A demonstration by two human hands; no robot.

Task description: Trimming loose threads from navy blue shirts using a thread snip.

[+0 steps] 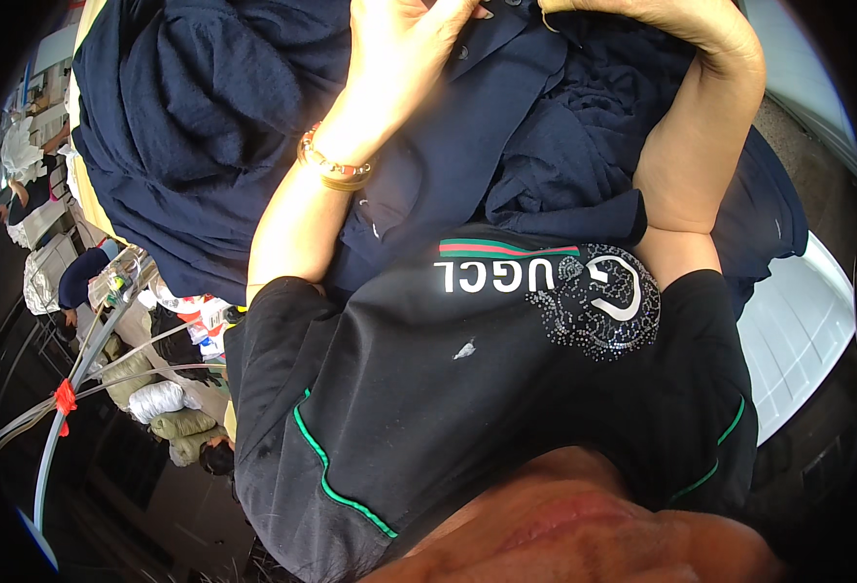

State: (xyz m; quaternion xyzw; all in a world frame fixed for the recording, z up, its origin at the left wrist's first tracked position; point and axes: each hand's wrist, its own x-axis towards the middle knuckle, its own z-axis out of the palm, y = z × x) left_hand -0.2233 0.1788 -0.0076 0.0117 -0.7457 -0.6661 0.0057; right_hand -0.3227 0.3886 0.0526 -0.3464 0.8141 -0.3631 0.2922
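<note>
Dark navy cloth (200, 117) lies bunched in front of me. A flatter part of it is a navy garment (487, 126) with a straight edge and small round buttons (462, 53). My left hand (399, 58), with beaded and gold-coloured bracelets (336, 167) at the wrist, is at the garment's upper part, its fingers pinched together. Bent sharply at the wrist, my right hand (642, 10) curls over the same garment just to the right. The picture's upper edge cuts off parts of both hands, so the exact grip is hidden.
A pale yellow table edge (88, 185) shows at the left. Beyond it stand a bent metal tube (83, 364) with a red tie, several wrapped bundles (161, 403) and other people. A white plastic surface (807, 330) is close by my right side.
</note>
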